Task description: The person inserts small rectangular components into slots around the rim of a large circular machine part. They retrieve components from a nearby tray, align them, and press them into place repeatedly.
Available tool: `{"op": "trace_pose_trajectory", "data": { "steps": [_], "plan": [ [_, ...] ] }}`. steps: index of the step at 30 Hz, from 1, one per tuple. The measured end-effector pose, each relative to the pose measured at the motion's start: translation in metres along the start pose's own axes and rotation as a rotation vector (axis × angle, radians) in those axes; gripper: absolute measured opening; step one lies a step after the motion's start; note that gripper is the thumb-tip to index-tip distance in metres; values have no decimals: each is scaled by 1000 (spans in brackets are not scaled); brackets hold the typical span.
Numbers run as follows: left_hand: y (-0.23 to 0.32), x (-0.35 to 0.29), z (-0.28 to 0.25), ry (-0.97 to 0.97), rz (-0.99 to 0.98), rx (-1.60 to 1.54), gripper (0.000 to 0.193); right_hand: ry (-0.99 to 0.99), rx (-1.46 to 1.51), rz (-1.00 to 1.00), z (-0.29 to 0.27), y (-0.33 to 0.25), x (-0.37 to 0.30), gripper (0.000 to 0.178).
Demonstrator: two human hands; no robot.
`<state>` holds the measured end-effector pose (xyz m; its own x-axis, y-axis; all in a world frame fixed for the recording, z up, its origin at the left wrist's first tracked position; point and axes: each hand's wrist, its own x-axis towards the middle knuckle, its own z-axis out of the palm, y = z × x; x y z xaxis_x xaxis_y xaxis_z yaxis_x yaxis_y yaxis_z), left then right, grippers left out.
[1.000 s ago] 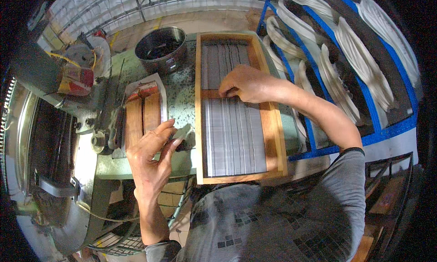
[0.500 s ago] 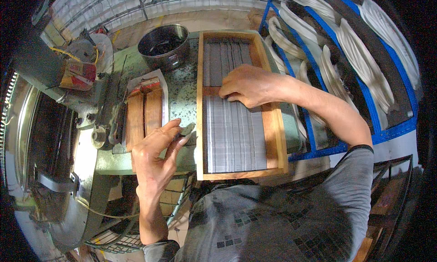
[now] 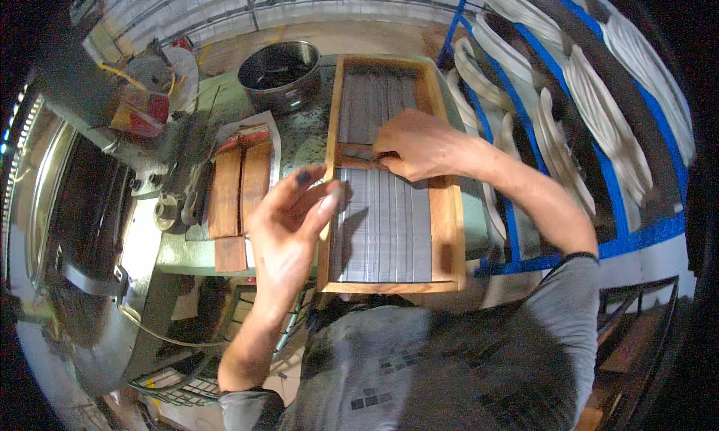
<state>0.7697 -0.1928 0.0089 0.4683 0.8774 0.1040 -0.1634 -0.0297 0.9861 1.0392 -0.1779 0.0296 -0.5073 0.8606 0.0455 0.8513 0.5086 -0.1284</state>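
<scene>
A long wooden tray (image 3: 458,229) holds thin grey plates packed in rows. The near rows (image 3: 382,225) look brighter than the far rows (image 3: 371,101), and a gap of brown wood lies between them. My right hand (image 3: 423,143) is in the tray at this gap, fingers curled and closed together; what they hold, if anything, is hidden. My left hand (image 3: 288,214) hovers by the tray's left edge with thumb and forefinger apart and nothing visible between them. A dark smudge shows on a fingertip.
Left of the tray, brown wooden blocks (image 3: 226,191) lie on a pale sheet on the green table (image 3: 187,259). A dark metal pot (image 3: 281,79) stands behind them. A machine (image 3: 82,184) is at far left; a blue rack (image 3: 577,131) with white twisted cloth is at right.
My left hand has moved right and up to the tray's edge, its fingers wider apart; the small grey piece at its fingertips no longer shows. My right hand stays by the gap.
</scene>
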Motion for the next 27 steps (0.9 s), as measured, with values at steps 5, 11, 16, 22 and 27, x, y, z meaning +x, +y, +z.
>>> {"op": "trace_pose_trajectory", "data": {
  "steps": [5,11,16,22,27],
  "plan": [
    [-9,45,43,114,-234,-473,53,425,199,138,-7,-13,-24,21],
    [-3,74,81,82,-84,-436,29,826,-2,48,4,-27,-22,10],
    [7,85,80,45,39,-192,21,916,161,68,-7,-22,-32,11],
    [-8,93,62,-193,109,234,26,967,462,144,-14,-20,-41,21],
    [-21,103,57,-198,170,267,28,984,453,-45,-4,-10,-18,17]
  ]
}}
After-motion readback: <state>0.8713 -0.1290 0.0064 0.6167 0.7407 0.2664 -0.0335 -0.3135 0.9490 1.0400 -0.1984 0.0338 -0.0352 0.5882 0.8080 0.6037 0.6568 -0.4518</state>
